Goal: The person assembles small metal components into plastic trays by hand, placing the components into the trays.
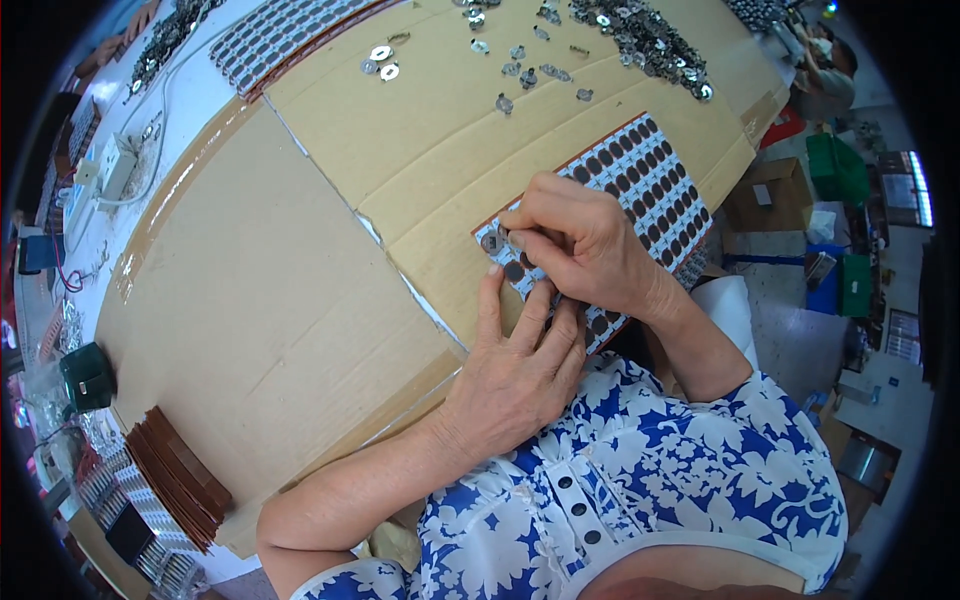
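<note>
A flat panel point(672, 190) with rows of dark round discs on a white and blue face and a brown edge lies slanted in front of me on the cardboard. At its left corner sits a small round metal piece point(491, 242). My right hand point(590, 245) is closed in a pinch, its fingertips right beside that piece; whether anything is between them is hidden. My left hand point(520, 375) rests with fingers spread along the panel's near edge, the index fingertip close to the corner. Both hands cover part of the panel.
Loose metal pieces point(530, 75) lie scattered beyond the panel, near a larger heap point(645, 45). Another disc-covered panel point(285, 40) is at the far left. A stack of brown sheets point(178, 478) stands at the lower left. A cardboard seam point(375, 235) crosses the table.
</note>
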Demonstrator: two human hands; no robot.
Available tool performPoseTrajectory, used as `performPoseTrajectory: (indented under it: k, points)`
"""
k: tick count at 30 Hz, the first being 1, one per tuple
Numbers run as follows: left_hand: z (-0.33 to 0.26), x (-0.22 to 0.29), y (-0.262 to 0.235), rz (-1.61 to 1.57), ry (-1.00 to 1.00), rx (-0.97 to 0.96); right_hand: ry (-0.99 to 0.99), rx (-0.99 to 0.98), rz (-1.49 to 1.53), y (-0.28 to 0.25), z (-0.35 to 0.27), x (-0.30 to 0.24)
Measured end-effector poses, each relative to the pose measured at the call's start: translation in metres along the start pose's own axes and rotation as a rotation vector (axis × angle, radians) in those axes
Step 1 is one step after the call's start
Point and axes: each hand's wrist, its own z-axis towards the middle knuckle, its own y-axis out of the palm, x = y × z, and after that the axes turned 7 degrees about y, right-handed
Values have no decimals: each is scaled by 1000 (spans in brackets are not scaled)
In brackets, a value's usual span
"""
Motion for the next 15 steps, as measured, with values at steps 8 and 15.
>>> performPoseTrajectory:
  k: [8, 15]
  points:
    - [-4, -5, 1, -31, -8, -1, -86, 49, -226, -25, 72, 46]
    - [1, -8, -3, -62, 0, -2, -302, 48, -322, -31, 95, 60]
